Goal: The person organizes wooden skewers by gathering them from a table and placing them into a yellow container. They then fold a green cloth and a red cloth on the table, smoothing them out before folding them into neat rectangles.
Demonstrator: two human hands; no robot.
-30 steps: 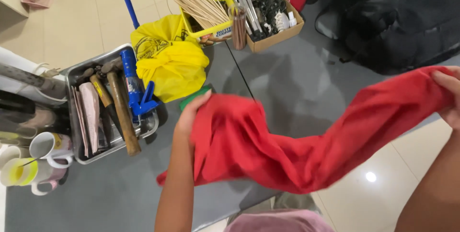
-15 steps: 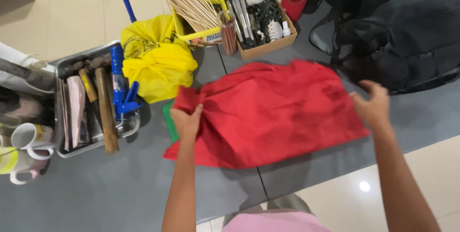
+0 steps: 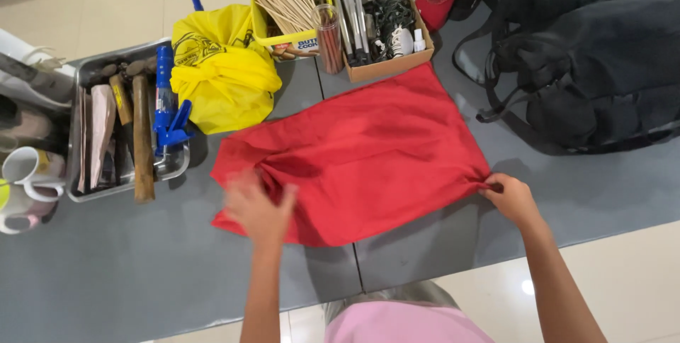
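Red cloth (image 3: pixel 358 155) lies spread flat mid-table, far corner touching the cardboard box (image 3: pixel 386 67). Right hand (image 3: pixel 511 198): grip pinched shut on the cloth's right corner. Left hand (image 3: pixel 256 208), blurred, rests on the bunched left edge; grip cannot be told.

Risk, as judged: a pull could drag cloth against the box or yellow bag (image 3: pixel 223 67); bunching stays uneven.

Grey table (image 3: pixel 127 272), seam down the middle. Black backpack (image 3: pixel 595 60) right, metal tool tray (image 3: pixel 124 127) left, mugs (image 3: pixel 25 187) at the edge. Beige tiled floor.

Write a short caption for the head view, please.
Two hands spread a red cloth flat on a grey table: left hand, right hand.
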